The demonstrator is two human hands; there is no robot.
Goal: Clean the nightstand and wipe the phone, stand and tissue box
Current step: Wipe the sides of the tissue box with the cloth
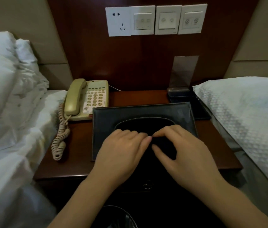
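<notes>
I see both hands on the black leather rectangular tissue box (139, 112), in front of the beige phone (87, 98) on the worktop (80, 134). Left hand (121, 152) and right hand (182, 150) curl their grip at its dark oval opening; I cannot tell what they pinch.

Both hands over the tissue box (144, 112): left hand (123, 148) palm down, fingers curled, right hand (181, 150) beside it, thumb and fingertips meeting above the oval opening, forearms bare.

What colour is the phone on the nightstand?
Beige, or a yellowed cream, with a matching coiled cord; the phone shows in the head view.
</notes>
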